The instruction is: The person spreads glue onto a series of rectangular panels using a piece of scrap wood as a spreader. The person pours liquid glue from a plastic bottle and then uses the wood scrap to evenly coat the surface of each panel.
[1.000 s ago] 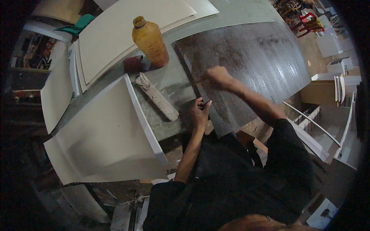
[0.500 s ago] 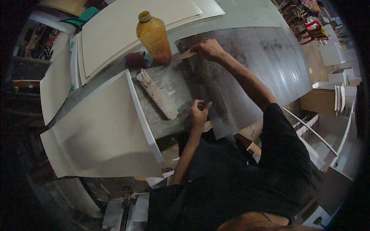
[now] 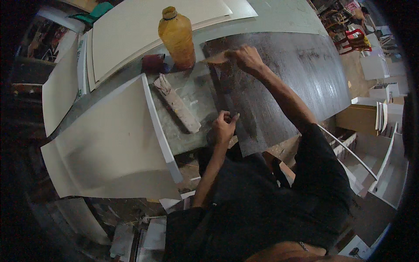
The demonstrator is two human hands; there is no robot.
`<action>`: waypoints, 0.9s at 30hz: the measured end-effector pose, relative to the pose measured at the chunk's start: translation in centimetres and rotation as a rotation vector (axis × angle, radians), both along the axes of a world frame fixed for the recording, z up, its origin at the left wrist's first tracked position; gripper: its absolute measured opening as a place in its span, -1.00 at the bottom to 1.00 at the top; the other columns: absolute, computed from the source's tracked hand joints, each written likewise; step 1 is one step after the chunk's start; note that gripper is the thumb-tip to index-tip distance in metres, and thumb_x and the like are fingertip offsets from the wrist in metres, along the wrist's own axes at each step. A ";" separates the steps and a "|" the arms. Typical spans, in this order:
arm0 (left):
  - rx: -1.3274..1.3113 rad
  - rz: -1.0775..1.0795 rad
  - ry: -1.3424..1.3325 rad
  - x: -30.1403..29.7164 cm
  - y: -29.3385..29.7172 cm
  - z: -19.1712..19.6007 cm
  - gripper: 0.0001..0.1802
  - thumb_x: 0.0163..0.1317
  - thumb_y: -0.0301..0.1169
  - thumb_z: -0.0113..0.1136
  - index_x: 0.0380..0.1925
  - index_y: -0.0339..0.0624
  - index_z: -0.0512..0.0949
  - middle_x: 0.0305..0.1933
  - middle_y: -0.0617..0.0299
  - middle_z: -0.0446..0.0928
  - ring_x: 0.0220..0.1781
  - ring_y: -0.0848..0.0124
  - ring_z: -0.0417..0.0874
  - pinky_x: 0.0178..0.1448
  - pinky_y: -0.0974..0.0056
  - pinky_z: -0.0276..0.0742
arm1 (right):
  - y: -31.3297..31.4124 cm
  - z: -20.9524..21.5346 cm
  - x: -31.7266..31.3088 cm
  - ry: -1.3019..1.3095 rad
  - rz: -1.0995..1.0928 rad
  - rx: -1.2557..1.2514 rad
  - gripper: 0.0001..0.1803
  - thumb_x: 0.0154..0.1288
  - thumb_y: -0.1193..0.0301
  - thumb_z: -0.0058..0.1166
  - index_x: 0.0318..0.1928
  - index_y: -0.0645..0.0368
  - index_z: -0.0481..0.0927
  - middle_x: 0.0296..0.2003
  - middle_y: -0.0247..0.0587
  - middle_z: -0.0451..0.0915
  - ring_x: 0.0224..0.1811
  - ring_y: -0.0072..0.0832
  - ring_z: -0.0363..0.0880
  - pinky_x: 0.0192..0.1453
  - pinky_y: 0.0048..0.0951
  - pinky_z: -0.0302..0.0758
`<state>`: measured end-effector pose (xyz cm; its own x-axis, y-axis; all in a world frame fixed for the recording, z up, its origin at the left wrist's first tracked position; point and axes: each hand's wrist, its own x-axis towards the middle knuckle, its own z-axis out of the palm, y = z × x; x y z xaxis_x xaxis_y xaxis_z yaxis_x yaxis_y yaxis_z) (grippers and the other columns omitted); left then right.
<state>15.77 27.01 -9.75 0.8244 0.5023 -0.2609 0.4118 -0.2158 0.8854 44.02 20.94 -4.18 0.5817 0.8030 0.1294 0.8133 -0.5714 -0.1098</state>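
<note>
A large dark brown sheet [image 3: 292, 83] with a streaky, glossy surface lies on the table. Above its far left part, my right hand [image 3: 248, 59] grips a thin, flat tan spreader [image 3: 219, 58], slightly smeared by motion. My left hand [image 3: 224, 126] stays by the near left edge of the sheet, fingers curled and thumb toward that edge; whether anything is between them is hidden. Left of the sheet stands a yellow plastic bottle [image 3: 178, 39], open at the neck. A dark red roll [image 3: 153, 63] lies beside it. Nearer to me rests a long, beige-wrapped block [image 3: 178, 104].
Large cream boards [image 3: 131, 39] are stacked at the far left. A curved cream panel with a white edge [image 3: 111, 144] borders the work area on the left. Across the floor to the right are a red chair [image 3: 352, 41] and a cardboard box [image 3: 364, 115].
My right hand has moved a little to the right with the spreader, which now lies more over the dark sheet. The left hand keeps its place; the whole view has shifted slightly.
</note>
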 end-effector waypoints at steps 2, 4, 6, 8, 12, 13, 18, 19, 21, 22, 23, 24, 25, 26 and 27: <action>-0.012 0.013 -0.027 0.2 -0.1 -0.1 -0.46 -0.01 -0.02 0.54 -0.27 -0.24 0.57 -0.44 0.15 0.63 -0.39 0.28 0.65 -0.28 0.18 0.55 | 1.6 -0.8 1.8 -0.035 0.051 0.208 -0.76 0.17 0.29 0.13 -0.16 0.03 0.69 -0.26 -0.09 0.70 -0.20 -0.08 0.70 -0.20 -0.11 0.60; -0.035 0.008 -0.011 0.4 -0.2 0.1 -0.46 -0.01 -0.03 0.54 -0.28 -0.24 0.57 -0.44 0.15 0.62 -0.41 0.28 0.64 -0.26 0.17 0.55 | 2.1 -1.1 2.2 0.020 -0.006 0.115 -0.76 0.20 0.28 0.11 -0.15 0.00 0.70 -0.26 -0.09 0.70 -0.20 -0.10 0.70 -0.20 -0.11 0.61; -0.038 0.038 -0.004 0.1 0.1 -0.9 -0.47 -0.01 -0.03 0.55 -0.29 -0.24 0.57 -0.45 0.16 0.61 -0.43 0.30 0.62 -0.25 0.17 0.54 | 3.7 -0.8 1.2 0.076 -0.026 0.029 -0.76 0.22 0.28 0.10 -0.14 -0.03 0.71 -0.27 -0.11 0.71 -0.20 -0.11 0.70 -0.20 -0.10 0.61; -0.032 0.055 -0.014 -0.2 0.0 -2.4 -0.48 -0.01 -0.04 0.55 -0.30 -0.23 0.56 -0.45 0.17 0.61 -0.44 0.33 0.61 -0.24 0.17 0.54 | 3.2 -0.9 -0.6 0.123 -0.054 -0.062 -0.77 0.24 0.28 0.10 -0.13 -0.07 0.72 -0.28 -0.13 0.71 -0.20 -0.10 0.70 -0.20 -0.10 0.61; 0.090 0.024 -0.040 -0.1 -0.4 -2.4 -0.51 0.02 -0.04 0.52 -0.32 -0.22 0.57 -0.49 0.19 0.61 -0.46 0.30 0.62 -0.28 0.19 0.55 | 0.8 -2.6 -3.5 0.117 -0.034 -0.102 -0.71 0.17 0.42 0.11 -0.09 -0.13 0.73 -0.17 -0.28 0.72 -0.10 -0.18 0.69 -0.12 -0.15 0.61; 0.066 0.007 -0.063 -0.1 -0.3 -2.3 -0.52 0.07 -0.02 0.48 -0.31 -0.21 0.58 -0.47 0.16 0.65 -0.43 0.22 0.67 -0.28 0.17 0.57 | 0.1 -2.1 -4.6 0.136 -0.038 -0.096 -0.69 0.16 0.45 0.12 -0.10 -0.13 0.73 -0.16 -0.30 0.72 -0.09 -0.19 0.68 -0.12 -0.15 0.61; 0.096 0.072 -0.140 -0.7 -0.9 -3.5 -0.59 0.12 -0.10 0.45 -0.28 -0.21 0.61 -0.46 0.14 0.68 -0.41 0.18 0.73 -0.28 0.18 0.60 | -2.5 -0.2 -10.0 0.131 0.039 0.035 -0.71 0.14 0.45 0.10 -0.13 -0.09 0.72 -0.17 -0.24 0.71 -0.10 -0.15 0.67 -0.14 -0.11 0.63; 0.097 0.076 -0.142 -1.0 -1.1 -3.2 -0.60 0.13 -0.12 0.46 -0.26 -0.21 0.62 -0.44 0.14 0.69 -0.42 0.20 0.72 -0.28 0.19 0.60 | -3.0 -0.1 -10.8 0.138 0.021 0.022 -0.71 0.13 0.46 0.10 -0.13 -0.09 0.72 -0.16 -0.25 0.70 -0.08 -0.17 0.67 -0.13 -0.13 0.63; 0.111 0.099 -0.185 -2.1 -1.7 -1.2 -0.62 0.13 -0.19 0.47 -0.21 -0.24 0.62 -0.39 0.14 0.68 -0.39 0.27 0.71 -0.26 0.22 0.61 | -4.5 0.2 -12.5 0.159 -0.002 0.012 -0.70 0.12 0.47 0.09 -0.14 -0.10 0.73 -0.13 -0.28 0.70 -0.05 -0.20 0.66 -0.12 -0.15 0.63; 0.127 0.132 -0.228 -3.0 -2.1 -0.3 -0.62 0.13 -0.25 0.48 -0.18 -0.26 0.62 -0.34 0.14 0.68 -0.35 0.31 0.70 -0.25 0.23 0.61 | -5.2 0.5 -13.4 0.170 0.004 0.017 -0.70 0.12 0.47 0.09 -0.14 -0.10 0.73 -0.12 -0.29 0.70 -0.04 -0.21 0.66 -0.11 -0.15 0.63; 0.144 0.169 -0.275 -4.0 -2.6 0.0 -0.62 0.12 -0.30 0.48 -0.15 -0.29 0.62 -0.30 0.14 0.68 -0.32 0.36 0.68 -0.23 0.24 0.62 | -5.9 0.5 -14.2 0.177 0.014 0.021 -0.70 0.12 0.48 0.09 -0.14 -0.10 0.73 -0.12 -0.30 0.69 -0.03 -0.22 0.65 -0.11 -0.16 0.63; 0.111 0.197 -0.291 -5.5 -3.2 -0.6 -0.63 0.16 -0.32 0.45 -0.12 -0.30 0.61 -0.24 0.12 0.67 -0.28 0.35 0.68 -0.20 0.26 0.63 | -6.8 0.2 -15.0 0.170 0.006 0.010 -0.69 0.12 0.48 0.09 -0.13 -0.11 0.72 -0.12 -0.30 0.69 -0.04 -0.22 0.66 -0.11 -0.16 0.63; 0.079 0.224 -0.305 -7.4 -4.0 -1.5 -0.64 0.19 -0.34 0.42 -0.09 -0.32 0.60 -0.17 0.09 0.66 -0.24 0.35 0.68 -0.16 0.28 0.65 | -7.7 -0.1 -16.0 0.163 -0.004 -0.002 -0.69 0.12 0.48 0.09 -0.13 -0.11 0.72 -0.12 -0.30 0.69 -0.05 -0.21 0.66 -0.11 -0.16 0.63; 0.052 0.247 -0.322 -8.9 -4.6 -2.1 -0.64 0.22 -0.36 0.39 -0.06 -0.33 0.59 -0.11 0.07 0.65 -0.20 0.34 0.68 -0.12 0.29 0.67 | -8.7 -0.2 -16.9 0.155 -0.016 -0.007 -0.68 0.11 0.47 0.09 -0.13 -0.11 0.72 -0.13 -0.30 0.69 -0.06 -0.21 0.66 -0.11 -0.16 0.63; -0.024 0.299 -0.375 -10.2 -4.8 -2.9 -0.64 0.25 -0.37 0.36 -0.03 -0.35 0.57 -0.07 0.06 0.63 -0.16 0.34 0.68 -0.09 0.30 0.67 | -9.4 -0.3 -17.8 0.156 -0.024 -0.002 -0.68 0.11 0.48 0.09 -0.12 -0.12 0.72 -0.13 -0.30 0.69 -0.07 -0.21 0.66 -0.11 -0.16 0.63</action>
<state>5.61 22.24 -12.67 0.6843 0.7291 0.0119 0.1043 -0.1140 0.9880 26.17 11.58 -4.53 0.6133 0.7891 0.0342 0.7728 -0.5906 -0.2324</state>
